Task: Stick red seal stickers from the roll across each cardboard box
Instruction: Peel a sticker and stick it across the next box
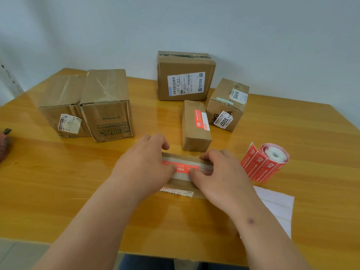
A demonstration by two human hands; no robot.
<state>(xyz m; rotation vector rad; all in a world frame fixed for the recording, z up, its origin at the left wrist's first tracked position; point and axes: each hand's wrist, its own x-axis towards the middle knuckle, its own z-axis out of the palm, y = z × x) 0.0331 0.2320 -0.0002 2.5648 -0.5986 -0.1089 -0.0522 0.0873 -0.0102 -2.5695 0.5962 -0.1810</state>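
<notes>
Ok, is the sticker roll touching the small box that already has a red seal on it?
Apart. The head view shows bare table between the sticker roll and the small sealed box.

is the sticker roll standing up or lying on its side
Lying on its side: the sticker roll rests on the table with its white core facing the camera and a strip unrolled to its left.

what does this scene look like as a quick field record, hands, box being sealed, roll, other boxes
left hand: fingers pressing the red seal sticker onto the low box
right hand: fingers pressing the same sticker from the other end
low box: flat on the table nearest the person, barcode label on its near side
sticker roll: right of the hands, loose end unrolled
sealed small box: behind the hands, red sticker on top
unsealed boxes: two at left, labelled box by the wall, BAHA box
backing paper: white, right of the right forearm
</notes>
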